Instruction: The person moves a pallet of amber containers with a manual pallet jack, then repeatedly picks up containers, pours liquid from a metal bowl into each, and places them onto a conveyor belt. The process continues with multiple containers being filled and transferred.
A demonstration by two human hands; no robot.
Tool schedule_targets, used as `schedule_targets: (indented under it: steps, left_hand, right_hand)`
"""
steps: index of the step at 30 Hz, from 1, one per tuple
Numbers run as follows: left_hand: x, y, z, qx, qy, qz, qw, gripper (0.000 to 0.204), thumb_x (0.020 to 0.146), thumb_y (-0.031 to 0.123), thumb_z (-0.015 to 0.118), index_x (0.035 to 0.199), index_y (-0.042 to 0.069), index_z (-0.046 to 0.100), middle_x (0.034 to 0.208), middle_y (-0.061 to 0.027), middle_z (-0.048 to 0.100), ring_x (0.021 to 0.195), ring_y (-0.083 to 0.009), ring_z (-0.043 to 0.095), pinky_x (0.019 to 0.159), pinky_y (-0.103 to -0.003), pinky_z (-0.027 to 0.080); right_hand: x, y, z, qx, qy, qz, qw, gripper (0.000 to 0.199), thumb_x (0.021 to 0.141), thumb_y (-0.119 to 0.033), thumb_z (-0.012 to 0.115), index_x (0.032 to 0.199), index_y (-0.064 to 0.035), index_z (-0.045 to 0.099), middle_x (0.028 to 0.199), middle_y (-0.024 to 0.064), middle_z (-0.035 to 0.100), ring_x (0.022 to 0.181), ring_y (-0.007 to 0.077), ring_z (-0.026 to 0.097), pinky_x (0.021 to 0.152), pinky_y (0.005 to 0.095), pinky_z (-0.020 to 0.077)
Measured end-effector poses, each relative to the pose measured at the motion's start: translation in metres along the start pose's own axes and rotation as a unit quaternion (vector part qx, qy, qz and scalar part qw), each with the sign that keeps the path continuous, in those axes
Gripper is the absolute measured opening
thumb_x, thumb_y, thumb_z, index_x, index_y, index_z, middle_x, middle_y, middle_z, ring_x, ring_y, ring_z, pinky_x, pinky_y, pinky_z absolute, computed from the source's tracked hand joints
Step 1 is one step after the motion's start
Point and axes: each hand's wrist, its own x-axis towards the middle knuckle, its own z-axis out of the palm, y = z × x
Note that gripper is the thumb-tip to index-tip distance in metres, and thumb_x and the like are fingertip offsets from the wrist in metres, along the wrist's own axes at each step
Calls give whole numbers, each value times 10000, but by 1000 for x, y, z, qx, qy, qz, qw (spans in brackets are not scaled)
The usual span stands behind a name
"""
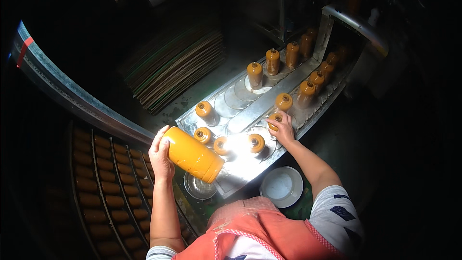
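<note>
My left hand [160, 155] is closed around a large glossy yellow bottle [195, 156], lifted and tilted over the near left corner of a metal conveyor [232, 173]. Its broad end points down to the right; its neck is not visible. At the conveyor's right side, my right hand [285, 129] grips an upright orange-brown bottle [275, 121] near its top. Between my hands, a bottle [256, 143] stands in strong glare, beside another bottle [221, 146] and a third bottle [202, 135]. More such bottles, narrow-necked and shiny, line both conveyor tracks.
A metal arch [356, 21] spans the conveyor's dark far end. Below the near edge sit a pale round basin [281, 187] and a shiny bowl [199, 186]. On the left, a rack [108, 175] holds rows of orange bottles. Stacked flat boards [175, 70] lie beyond the conveyor.
</note>
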Motion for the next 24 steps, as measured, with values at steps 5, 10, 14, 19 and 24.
schedule_targets:
  steps: [5,10,14,19,24]
  left_hand:
    - [113,-65,118,274,-14,193,942,406,840,187,790,1230,103,711,1285,-130,609,1212,-237,590,1024,-330,457]
    - [207,-210,170,457,35,174,872,433,775,313,795,1190,204,739,1380,-98,554,1218,-322,549,1052,-406,449]
    - [233,-290,188,535,35,86,840,414,766,295,800,1172,236,745,1427,-90,522,1260,-328,505,1076,-415,439]
    - [230,-300,150,517,30,59,854,325,832,266,737,1152,209,760,1417,-203,540,1234,-377,547,1090,-435,416]
    - [123,-176,160,376,22,130,917,227,905,118,695,1123,111,755,1174,-145,680,1062,-243,669,952,-325,504]
  right_hand:
    - [17,36,-38,3,60,-37,998,516,712,-85,806,1180,-291,738,1475,128,405,1332,363,356,1113,423,380]
    - [-21,66,-113,42,110,-18,993,441,740,-23,763,1134,-219,756,1389,124,502,1262,343,449,1049,411,429]
    - [-142,132,-140,112,167,149,968,360,804,63,672,1114,-105,743,1294,99,535,1152,250,545,920,340,500]
    - [-233,164,-137,208,195,256,924,326,844,116,604,1111,-33,717,1192,77,525,1104,186,558,878,264,482]
    - [-173,119,-109,330,122,185,918,267,869,115,596,1069,-14,717,1117,69,564,968,146,589,777,231,487]
